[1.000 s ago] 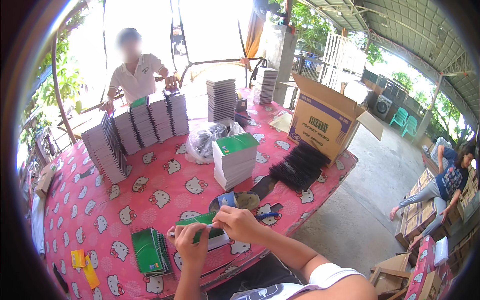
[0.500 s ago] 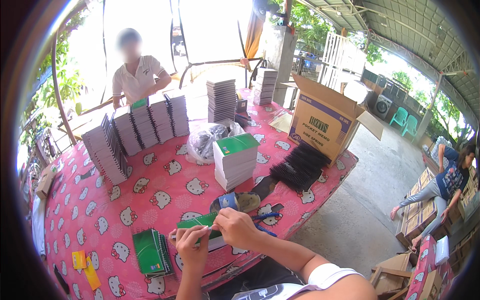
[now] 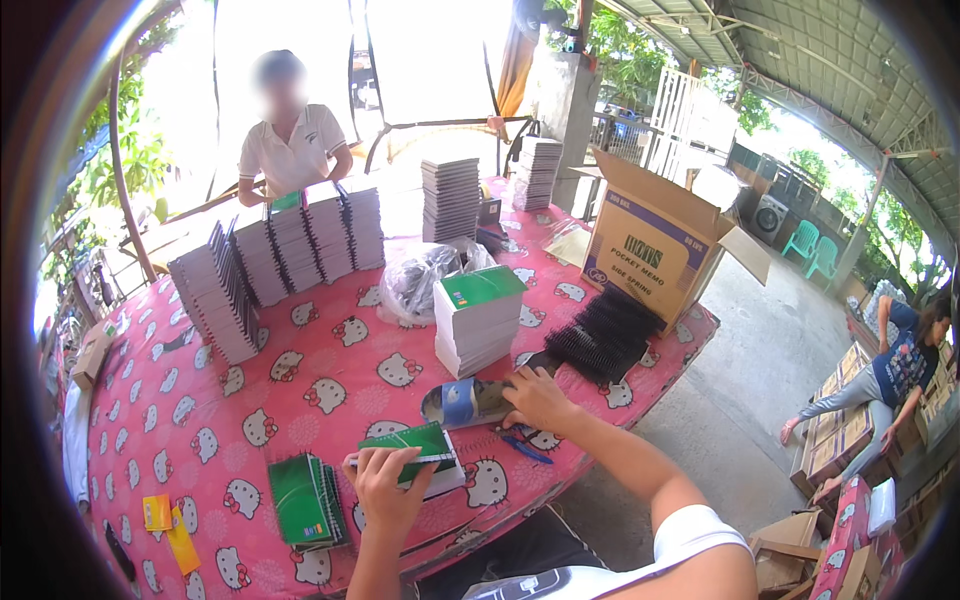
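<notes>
My left hand (image 3: 388, 488) is closed on the near left edge of a small green-covered notebook (image 3: 418, 440), whose white page edges show on the right. My fingers hide part of its spine. Farther right, my right hand (image 3: 540, 402) rests at the end of a blue and dark slipper (image 3: 465, 402), fingers bent and apart; nothing shows in them. Just below that hand lie blue-handled pliers (image 3: 526, 446). A short pile of green spiral notebooks (image 3: 303, 500) sits left of my left hand. Beyond the slipper stands a tall stack of unbound green-topped pads (image 3: 478, 325).
Black spiral coils (image 3: 605, 335) lie before an open carton (image 3: 645, 245). A clear plastic bag (image 3: 420, 285) and rows of notebook stacks (image 3: 300, 245) stand farther back. Yellow packets (image 3: 172, 530) lie at left. One person (image 3: 295, 150) stands across the table (image 3: 320, 395); another sits at right.
My right hand has left the notebook and moved right to the slipper's end. My left hand stays on the notebook. The person across the table has shifted slightly.
</notes>
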